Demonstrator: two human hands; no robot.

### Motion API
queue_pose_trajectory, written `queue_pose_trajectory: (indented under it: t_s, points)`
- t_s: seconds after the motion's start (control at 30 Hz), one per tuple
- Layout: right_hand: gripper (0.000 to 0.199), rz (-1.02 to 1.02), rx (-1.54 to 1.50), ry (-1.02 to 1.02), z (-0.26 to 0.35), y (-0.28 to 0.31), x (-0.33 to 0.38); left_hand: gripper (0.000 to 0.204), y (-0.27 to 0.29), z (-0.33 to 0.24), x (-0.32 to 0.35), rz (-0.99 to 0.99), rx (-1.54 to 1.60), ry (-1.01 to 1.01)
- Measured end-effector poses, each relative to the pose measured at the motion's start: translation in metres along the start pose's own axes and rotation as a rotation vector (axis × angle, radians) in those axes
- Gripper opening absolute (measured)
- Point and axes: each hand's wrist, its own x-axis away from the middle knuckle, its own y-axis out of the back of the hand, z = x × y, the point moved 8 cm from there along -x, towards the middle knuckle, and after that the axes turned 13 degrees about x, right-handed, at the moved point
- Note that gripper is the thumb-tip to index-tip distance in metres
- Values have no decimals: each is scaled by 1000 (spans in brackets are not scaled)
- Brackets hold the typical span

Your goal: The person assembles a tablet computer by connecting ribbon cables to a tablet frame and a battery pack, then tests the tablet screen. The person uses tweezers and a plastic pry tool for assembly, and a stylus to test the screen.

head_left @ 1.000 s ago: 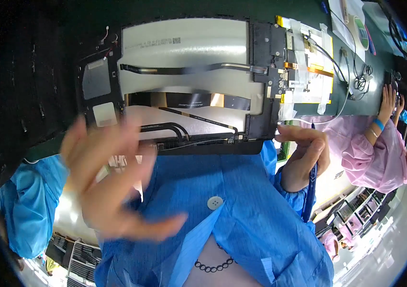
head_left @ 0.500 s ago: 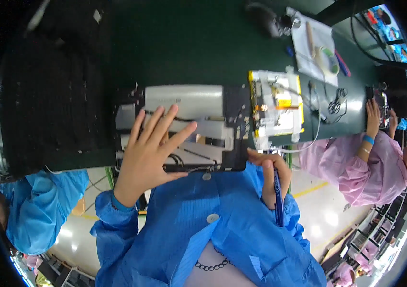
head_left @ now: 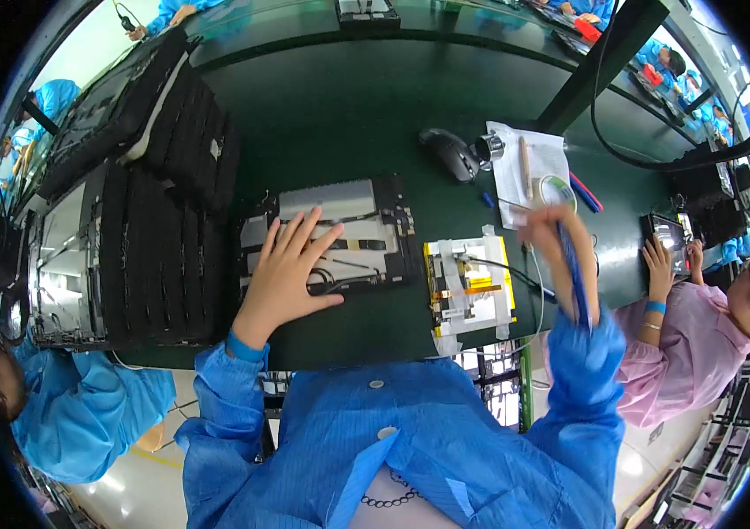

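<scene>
My left hand (head_left: 289,273) lies flat with fingers spread on an opened tablet-like device (head_left: 344,196), its silver battery panels and black frame showing. In my right hand (head_left: 588,257), raised off the bench to the right, is a blue pen (head_left: 576,280) slanting down past the palm. The fingertips of that hand are blurred, and a thin dark tip beside them cannot be made out. Between the hands sits a white battery pack with yellow edges (head_left: 505,295), with circuit parts, clear tape strips and cables on it. My right fingers hover near the lower end of a paper sheet (head_left: 553,152).
A tall stack of black device panels (head_left: 163,189) fills the left side. Far right of centre are a black mouse (head_left: 452,157), a tape roll (head_left: 544,187) and red and blue pens (head_left: 586,192). A co-worker in a pink sleeve (head_left: 675,344) works at the right.
My right hand has gone from the bench's front edge up and right toward the paper, pen still held. The device now sits farther from my body, left hand still on it. The view has tilted upward.
</scene>
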Motion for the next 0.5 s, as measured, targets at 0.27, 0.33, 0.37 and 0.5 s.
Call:
queue_pose_trajectory:
  t_s: [0.27,0.33,0.37,0.5]
  points:
    - [26,-164,358,518,-41,1,-198,91,0,45,-85,-97,-94,8]
    - [31,-111,535,661,-46,-28,-212,91,-2,54,-103,-105,-104,2]
    - [32,11,572,585,-65,-53,-219,91,0,59,-109,-111,-116,26]
    - [33,261,561,421,-103,-88,-218,92,2,82,-134,-130,-124,42]
